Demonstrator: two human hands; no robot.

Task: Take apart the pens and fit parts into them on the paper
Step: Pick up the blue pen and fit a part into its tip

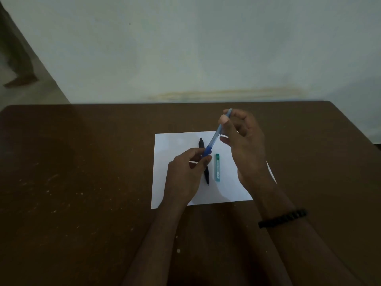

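A blue pen (215, 137) is held slanted above the white paper (177, 145). My left hand (185, 176) pinches its dark blue grip end, and my right hand (243, 139) pinches its upper end between thumb and fingers. A black pen (206, 174) lies on the paper under my left hand, partly hidden by it. A small green lead case (217, 167) lies on the paper just right of the black pen.
The paper lies on a brown table (82, 182) whose far edge meets a pale wall. A black bracelet (282, 217) is on my right wrist. A person's leg and foot (18, 77) show on the floor at the far left.
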